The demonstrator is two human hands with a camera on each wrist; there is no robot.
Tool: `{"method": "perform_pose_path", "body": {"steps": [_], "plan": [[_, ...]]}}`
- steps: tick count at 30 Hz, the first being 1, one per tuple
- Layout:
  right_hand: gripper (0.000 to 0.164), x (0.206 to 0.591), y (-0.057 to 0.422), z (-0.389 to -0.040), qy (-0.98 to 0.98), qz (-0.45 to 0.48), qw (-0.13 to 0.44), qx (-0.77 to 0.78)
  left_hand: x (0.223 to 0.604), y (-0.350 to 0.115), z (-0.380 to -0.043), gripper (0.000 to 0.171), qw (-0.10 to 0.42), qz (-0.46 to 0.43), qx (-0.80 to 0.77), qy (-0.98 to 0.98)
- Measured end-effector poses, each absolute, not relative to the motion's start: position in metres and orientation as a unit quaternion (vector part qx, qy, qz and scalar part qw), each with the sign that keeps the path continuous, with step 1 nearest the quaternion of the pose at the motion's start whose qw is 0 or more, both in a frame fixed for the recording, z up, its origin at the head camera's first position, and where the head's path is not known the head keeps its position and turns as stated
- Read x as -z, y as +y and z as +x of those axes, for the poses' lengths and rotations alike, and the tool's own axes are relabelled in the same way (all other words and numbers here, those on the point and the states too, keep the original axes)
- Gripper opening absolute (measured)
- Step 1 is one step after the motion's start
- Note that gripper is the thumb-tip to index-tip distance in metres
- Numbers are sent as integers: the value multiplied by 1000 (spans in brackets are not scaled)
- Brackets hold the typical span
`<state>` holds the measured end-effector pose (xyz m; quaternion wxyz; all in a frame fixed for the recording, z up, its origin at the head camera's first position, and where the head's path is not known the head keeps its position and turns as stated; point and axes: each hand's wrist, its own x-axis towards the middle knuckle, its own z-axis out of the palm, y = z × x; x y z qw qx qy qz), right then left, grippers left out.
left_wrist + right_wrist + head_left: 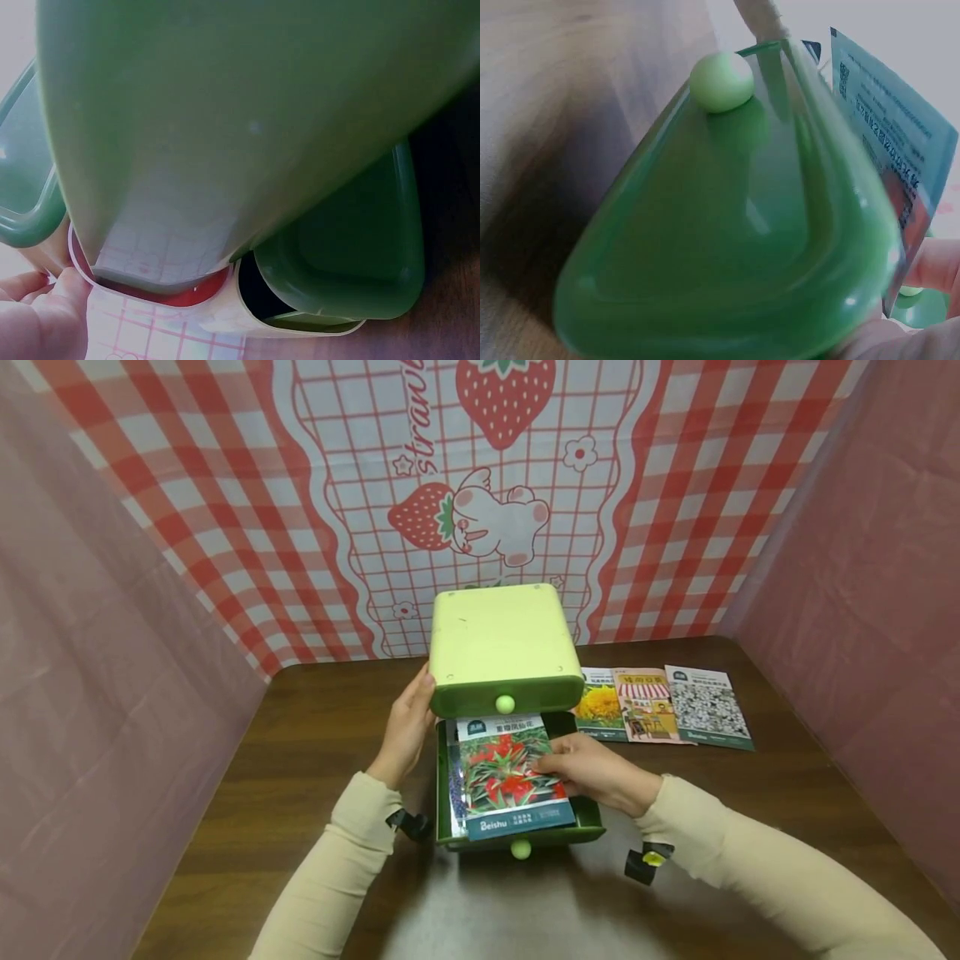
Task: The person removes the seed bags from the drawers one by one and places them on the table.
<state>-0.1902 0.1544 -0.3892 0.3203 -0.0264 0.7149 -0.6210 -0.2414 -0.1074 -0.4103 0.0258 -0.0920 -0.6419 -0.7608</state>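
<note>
Seed packet, red-flowered point(504, 781), one: located over the pulled-out lower drawer point(594, 832) of the green cabinet point(502, 631), cover up; long axis running cabinet-to-person, title end toward the cabinet, "Beishu" end toward the drawer knob point(521, 849) and slightly rightward. Right hand point(600, 768), nearer: at the packet's right edge, pinching it between thumb and fingers. Left hand point(405, 727): left of the packet, apart from it, extended fingers touching the cabinet's left side.

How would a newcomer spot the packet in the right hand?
On the table stands a green cabinet, its lower drawer pulled out. Over that drawer, the right hand pinches the packet. Its red flowers set it apart from the three packets on the table.
</note>
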Motion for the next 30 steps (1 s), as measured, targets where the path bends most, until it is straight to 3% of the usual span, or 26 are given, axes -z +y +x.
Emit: {"method": "perform_pose_path", "body": {"steps": [18, 26, 30], "plan": [[44, 381, 217, -162, 726, -36, 314, 611, 412, -110, -242, 59, 23, -96, 754, -649], [45, 382, 258, -155, 727, -64, 324, 602, 413, -110, -242, 59, 22, -101, 755, -647], [34, 384, 281, -158, 700, -89, 327, 629, 414, -109, -243, 60, 20, -101, 758, -645]]}}
